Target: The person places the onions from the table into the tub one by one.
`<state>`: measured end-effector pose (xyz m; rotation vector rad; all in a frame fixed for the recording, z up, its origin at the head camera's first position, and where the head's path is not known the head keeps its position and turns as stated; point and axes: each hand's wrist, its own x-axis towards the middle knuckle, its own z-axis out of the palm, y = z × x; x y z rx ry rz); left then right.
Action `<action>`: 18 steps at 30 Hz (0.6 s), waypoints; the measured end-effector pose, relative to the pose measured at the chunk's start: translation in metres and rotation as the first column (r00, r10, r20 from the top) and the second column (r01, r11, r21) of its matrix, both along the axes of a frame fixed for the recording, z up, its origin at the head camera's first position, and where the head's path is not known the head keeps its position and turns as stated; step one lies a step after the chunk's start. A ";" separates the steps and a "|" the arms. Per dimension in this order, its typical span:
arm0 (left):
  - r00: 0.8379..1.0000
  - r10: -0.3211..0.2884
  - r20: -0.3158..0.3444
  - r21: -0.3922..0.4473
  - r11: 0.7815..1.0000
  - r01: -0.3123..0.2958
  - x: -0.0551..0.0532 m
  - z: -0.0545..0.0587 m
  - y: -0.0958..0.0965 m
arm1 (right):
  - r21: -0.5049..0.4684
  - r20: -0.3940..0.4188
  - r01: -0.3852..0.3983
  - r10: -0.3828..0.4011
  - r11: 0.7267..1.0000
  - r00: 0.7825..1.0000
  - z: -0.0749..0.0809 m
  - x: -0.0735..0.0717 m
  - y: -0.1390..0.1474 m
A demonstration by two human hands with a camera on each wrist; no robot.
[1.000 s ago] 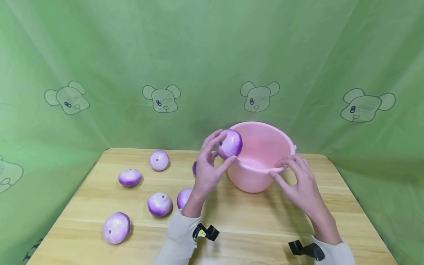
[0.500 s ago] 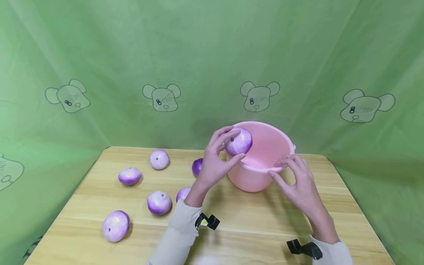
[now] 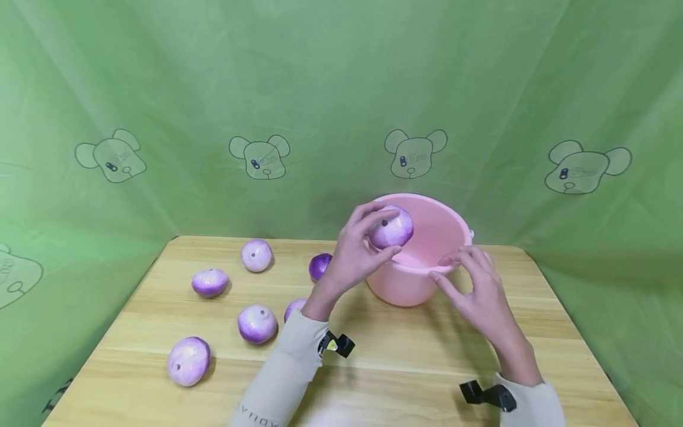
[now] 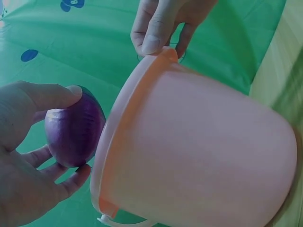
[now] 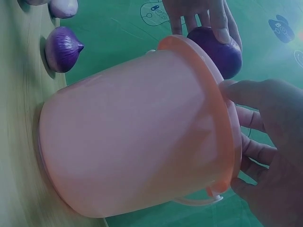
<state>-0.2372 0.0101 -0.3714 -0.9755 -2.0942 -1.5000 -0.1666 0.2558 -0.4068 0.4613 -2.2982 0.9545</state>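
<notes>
A purple onion (image 3: 395, 229) is held between the thumb and fingers of my left hand (image 3: 352, 252), above the left side of the pink bucket's opening. The left wrist view shows the same onion (image 4: 75, 130) close to the rim, at the bucket's mouth. My right hand (image 3: 480, 290) pinches the near right rim of the bucket (image 3: 402, 287), thumb outside and fingers over the edge. In the right wrist view the thumb (image 5: 246, 93) presses the rim. The bucket stands upright on the table; its floor is partly hidden by the rim and hands.
Several more onions lie on the wooden table (image 3: 405, 367) to the left, among them one near the front (image 3: 189, 362) and one close to the bucket (image 3: 319, 267). Another onion (image 3: 294, 309) is partly behind the left forearm. A green curtain (image 3: 331, 89) surrounds the table's back and sides.
My left hand has carried the onion rightward, from beside the left rim to over the bucket's opening. The right hand has kept its hold on the rim, and the bucket has hardly moved.
</notes>
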 end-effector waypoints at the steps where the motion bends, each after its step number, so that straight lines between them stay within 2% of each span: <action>1: 1.000 0.000 0.002 -0.010 1.000 0.000 -0.001 0.000 0.000 | 0.001 0.001 0.001 -0.001 1.000 1.000 0.000 0.000 0.000; 11: 1.000 0.004 0.021 -0.091 0.996 -0.002 -0.006 -0.001 0.002 | -0.002 0.017 0.009 -0.009 1.000 1.000 -0.001 0.000 0.000; 18: 1.000 0.024 0.015 -0.188 0.982 -0.020 -0.010 0.000 0.004 | -0.003 0.008 0.011 -0.011 1.000 1.000 -0.002 -0.001 0.000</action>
